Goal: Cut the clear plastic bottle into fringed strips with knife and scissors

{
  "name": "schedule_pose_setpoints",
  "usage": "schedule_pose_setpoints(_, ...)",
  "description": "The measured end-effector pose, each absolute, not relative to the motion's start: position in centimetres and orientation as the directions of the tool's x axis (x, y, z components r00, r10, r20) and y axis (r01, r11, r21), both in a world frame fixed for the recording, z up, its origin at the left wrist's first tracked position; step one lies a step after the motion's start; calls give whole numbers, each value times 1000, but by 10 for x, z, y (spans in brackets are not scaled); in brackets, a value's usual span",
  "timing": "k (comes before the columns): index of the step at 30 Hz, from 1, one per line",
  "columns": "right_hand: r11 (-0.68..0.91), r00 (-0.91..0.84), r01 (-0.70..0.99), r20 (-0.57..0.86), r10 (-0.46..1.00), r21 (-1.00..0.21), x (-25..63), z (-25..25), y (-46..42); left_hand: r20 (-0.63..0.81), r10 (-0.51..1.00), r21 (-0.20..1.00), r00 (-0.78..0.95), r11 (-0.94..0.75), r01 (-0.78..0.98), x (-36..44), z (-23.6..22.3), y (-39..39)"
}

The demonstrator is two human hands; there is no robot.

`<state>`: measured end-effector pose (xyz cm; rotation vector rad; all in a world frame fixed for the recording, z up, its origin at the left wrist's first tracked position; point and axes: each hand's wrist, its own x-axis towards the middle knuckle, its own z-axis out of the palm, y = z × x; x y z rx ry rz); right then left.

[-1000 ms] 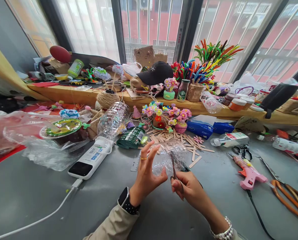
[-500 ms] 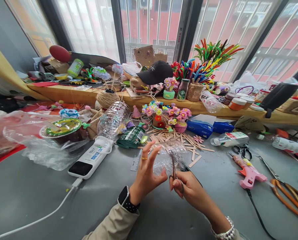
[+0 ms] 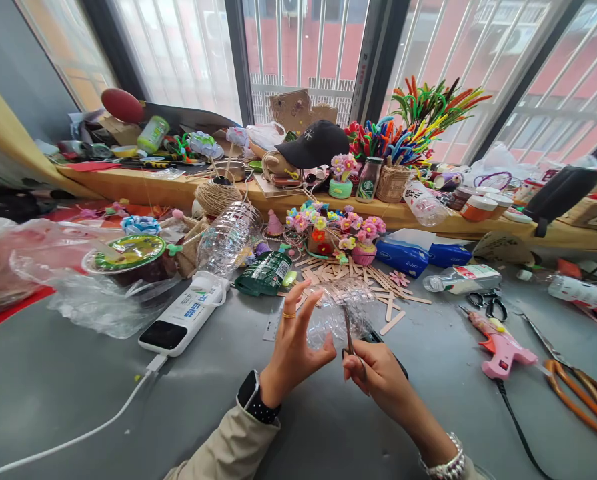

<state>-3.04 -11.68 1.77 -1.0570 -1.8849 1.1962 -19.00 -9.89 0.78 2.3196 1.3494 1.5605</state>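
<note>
My left hand (image 3: 295,343) grips a clear ribbed plastic bottle section (image 3: 325,320) from its left side, thumb and fingers curved around the rim. In my right hand (image 3: 378,373) is a small pair of metal scissors (image 3: 349,327), with fingers around the handles. The blades point up and away at the right part of the plastic's near edge, where they overlap it. Exactly how much plastic lies between the blades is hard to see. Behind the plastic lie scattered wooden craft sticks (image 3: 373,278). A dark object (image 3: 401,363) lies partly hidden behind my right hand.
On the right lie a pink glue gun (image 3: 503,350), large orange-handled scissors (image 3: 578,387) and small black-handled scissors (image 3: 488,303). To the left are a white power bank (image 3: 185,317) with its cable and a green cut bottle piece (image 3: 263,272). Pipe cleaners (image 3: 398,140) stand on the sill.
The scissors' blades and handles have come closer together in my right hand. My left hand keeps its hold on the plastic. The whole view has shifted slightly.
</note>
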Motion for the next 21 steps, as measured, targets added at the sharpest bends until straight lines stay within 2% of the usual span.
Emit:
schedule_pose_setpoints(7, 255, -438, 305, 102, 893, -918, -31, 15, -116, 730, 674, 480, 114, -624, 617, -191, 6, -97)
schedule_pose_setpoints(11, 307, -427, 366, 134, 894, -878, -30, 18, -116, 730, 666, 511, 151, -680, 527, -194, 9, -98)
schedule_pose_setpoints(14, 347, -422, 415, 160, 892, -841, -29, 19, -116, 678, 715, 599, 170, -672, 435, -197, 12, -98)
schedule_pose_setpoints(18, 364, -422, 455, 162, 892, -813, -30, 18, -115, 549, 833, 773, 65, -535, 341, -199, 11, -95)
schedule_pose_setpoints(21, 373, -436, 472, 156, 886, -799, -31, 18, -114, 481, 876, 826, 48, -470, 310, -198, 10, -94)
